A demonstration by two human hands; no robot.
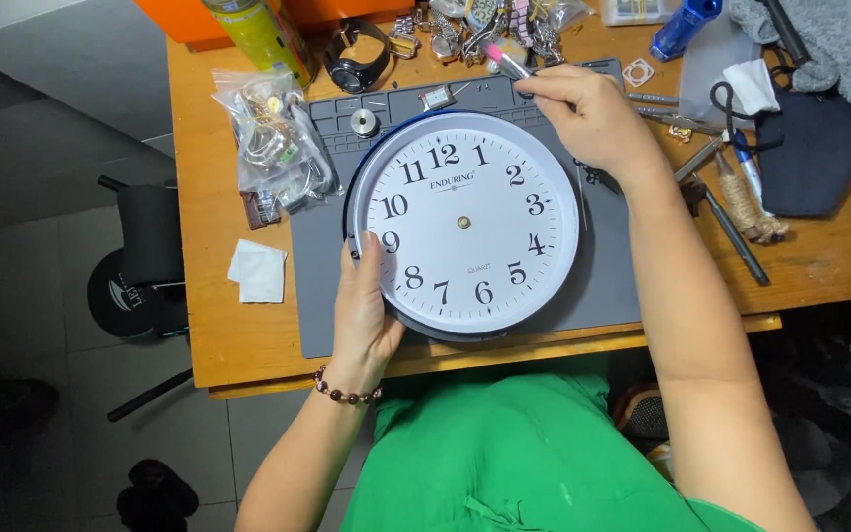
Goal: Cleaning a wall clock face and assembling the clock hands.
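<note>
A round white wall clock (465,223) with black numerals and no hands lies face up on a grey work mat (603,281). A small brass post sits at the dial's centre. My left hand (364,305) grips the clock's lower left rim, thumb on the dial. My right hand (591,113) is past the clock's upper right edge, fingers pinched on a thin tool with a pink end (504,61), which points toward the pile of watch parts.
The wooden table (211,296) holds a plastic bag of parts (273,143), a black wristwatch (359,61), a green can (258,34), a white cloth (258,271), metal tools (731,197) and dark fabric at the right. A stool stands on the floor at left.
</note>
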